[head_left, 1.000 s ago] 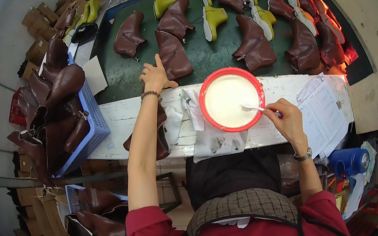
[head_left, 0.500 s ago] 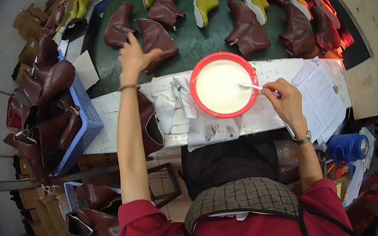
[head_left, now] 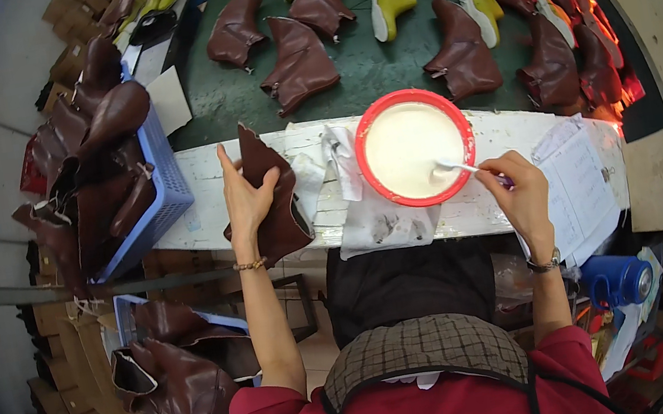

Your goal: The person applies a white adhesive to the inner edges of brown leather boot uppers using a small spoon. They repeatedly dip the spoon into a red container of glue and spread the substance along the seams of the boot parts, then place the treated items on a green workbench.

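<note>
My left hand (head_left: pixel 248 203) is at a brown leather boot (head_left: pixel 263 161) lying on the white bench's left part. Its fingers are stretched up along the leather's left side, while the thumb lies spread across its surface. Between thumb and index finger (head_left: pixel 227 161) part of the leather shows. My right hand (head_left: pixel 519 191) pinches the handle of a white toothbrush (head_left: pixel 458 166). The brush head dips into creamy white liquid (head_left: pixel 405 146) inside a red-rimmed bowl (head_left: pixel 375 185). Stained white cloths (head_left: pixel 384 231) lie between the boot and the bowl.
Brown boots (head_left: pixel 300 72) and yellow-green boots (head_left: pixel 390 8) lie across the dark green surface (head_left: pixel 223 107) beyond the bench. Blue baskets (head_left: pixel 171 190) of brown boots stand at left. Papers (head_left: pixel 577 183) lie right, above a blue flask (head_left: pixel 616 279). Orange light glows far right.
My left hand has drawn back from the boots on the green surface to the boot on the bench. My right hand still holds the toothbrush in the bowl. The view has shifted slightly.
</note>
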Tool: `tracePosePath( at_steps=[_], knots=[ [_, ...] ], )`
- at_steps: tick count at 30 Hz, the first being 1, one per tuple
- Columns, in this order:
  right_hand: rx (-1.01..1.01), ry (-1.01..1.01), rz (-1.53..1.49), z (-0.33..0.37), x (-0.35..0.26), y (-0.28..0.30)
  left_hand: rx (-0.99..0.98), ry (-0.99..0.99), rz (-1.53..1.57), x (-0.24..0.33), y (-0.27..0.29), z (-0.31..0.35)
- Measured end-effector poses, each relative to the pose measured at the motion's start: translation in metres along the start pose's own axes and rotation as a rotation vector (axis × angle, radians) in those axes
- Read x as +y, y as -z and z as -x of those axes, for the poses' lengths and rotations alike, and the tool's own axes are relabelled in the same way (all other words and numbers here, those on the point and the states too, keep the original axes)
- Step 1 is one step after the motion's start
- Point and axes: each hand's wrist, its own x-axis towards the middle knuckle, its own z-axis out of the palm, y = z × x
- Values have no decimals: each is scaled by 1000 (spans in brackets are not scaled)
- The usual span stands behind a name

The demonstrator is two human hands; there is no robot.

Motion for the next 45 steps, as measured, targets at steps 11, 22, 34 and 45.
tracePosePath(
  at_steps=[11,22,34,45],
  knots=[
    [-30,-71,-159,6,19,-6,180,14,-111,45,-3,2],
    [62,184,-437,-34,-6,3,-684,200,560,153,62,28],
    [36,528,-306,-70,-42,0,-852,108,561,185,51,20],
    [71,211,-679,-54,-41,-40,-233,-94,631,176,19,-8]
  ],
)
